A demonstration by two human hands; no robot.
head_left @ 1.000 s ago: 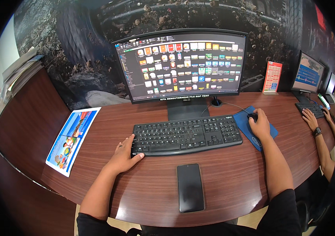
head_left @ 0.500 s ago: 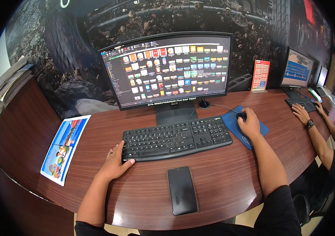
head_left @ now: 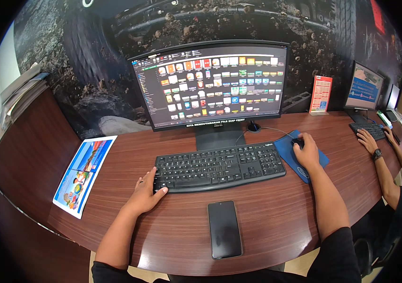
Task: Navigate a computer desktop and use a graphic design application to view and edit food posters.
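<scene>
The keyboard (head_left: pixel 219 166), black, wide and pale-marked, is lying flat with its keys facing up; a number block is occupying its right end and its near edge is bowing gently outward. The mouse (head_left: pixel 298 142), dark and rounded, is sitting to the right of the keyboard's far right corner, near but not touching; only part of its shell is showing. Its thin cable (head_left: pixel 278 129) is running leftward beyond the keyboard's far edge.
</scene>
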